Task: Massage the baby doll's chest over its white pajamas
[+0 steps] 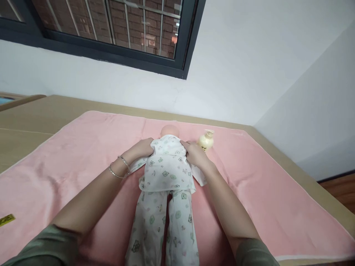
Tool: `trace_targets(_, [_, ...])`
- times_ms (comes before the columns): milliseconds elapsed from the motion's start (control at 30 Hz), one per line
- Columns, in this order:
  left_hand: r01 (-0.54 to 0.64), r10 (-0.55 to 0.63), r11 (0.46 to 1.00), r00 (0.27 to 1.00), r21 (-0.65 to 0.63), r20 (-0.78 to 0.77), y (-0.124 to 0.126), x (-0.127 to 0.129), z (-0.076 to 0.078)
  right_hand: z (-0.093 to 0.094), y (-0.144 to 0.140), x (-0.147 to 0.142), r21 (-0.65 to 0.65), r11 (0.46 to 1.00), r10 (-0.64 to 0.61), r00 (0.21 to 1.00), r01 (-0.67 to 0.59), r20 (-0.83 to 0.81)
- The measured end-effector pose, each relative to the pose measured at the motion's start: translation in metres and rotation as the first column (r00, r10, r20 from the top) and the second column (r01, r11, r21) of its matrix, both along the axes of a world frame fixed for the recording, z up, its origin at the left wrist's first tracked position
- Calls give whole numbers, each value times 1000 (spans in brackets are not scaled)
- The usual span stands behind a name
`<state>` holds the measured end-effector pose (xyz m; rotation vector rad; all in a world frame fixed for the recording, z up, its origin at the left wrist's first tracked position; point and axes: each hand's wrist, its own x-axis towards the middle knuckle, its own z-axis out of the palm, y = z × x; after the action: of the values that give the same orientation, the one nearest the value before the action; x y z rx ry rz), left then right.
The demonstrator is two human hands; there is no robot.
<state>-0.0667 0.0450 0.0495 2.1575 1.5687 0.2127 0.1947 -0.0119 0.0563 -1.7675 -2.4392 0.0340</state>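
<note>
Doll [166, 173] lies along the middle of the pink blanket [69, 155], its bald head away from me and its legs running toward the bottom edge of my view. From here I see it dressed in a white top and trousers printed with small green and grey figures. I cannot tell whether it lies face up or face down.

My left hand [140, 149] rests at the doll's left shoulder, fingers curled onto the cloth of the top; whether they pinch the fabric or only press on it I cannot tell. Two thin bangles [119, 167] circle that wrist. My right hand [195, 153] lies at the other shoulder, fingers together and flat against the cloth, thumb toward the collar.

Just beside the right hand, near the doll's head, stands a small cream bottle [205, 141] on the blanket. The blanket covers a tan table [33, 118] that meets a white wall. A dark-framed window [111, 33] sits above, showing brick outside. A small yellow tag [7, 220] lies at the blanket's left edge.
</note>
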Motion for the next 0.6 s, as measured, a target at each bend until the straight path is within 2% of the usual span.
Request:
trace_targets(133, [-85, 74, 994, 986, 70, 150, 3, 0, -6, -1, 3, 2, 81, 996, -25, 999, 27, -29])
trace_targets(233, [-106, 81, 989, 969, 99, 233, 5, 0, -10, -4, 4, 1, 119, 992, -47, 998, 51, -39])
trace_targets(500, [-72, 57, 994, 985, 88, 163, 11, 0, -21, -9, 1, -4, 88, 994, -60, 998, 59, 10])
trace_targets(600, [-151, 99, 967, 965, 206, 243, 3, 8, -16, 0, -3, -1, 63, 997, -39, 995, 45, -88])
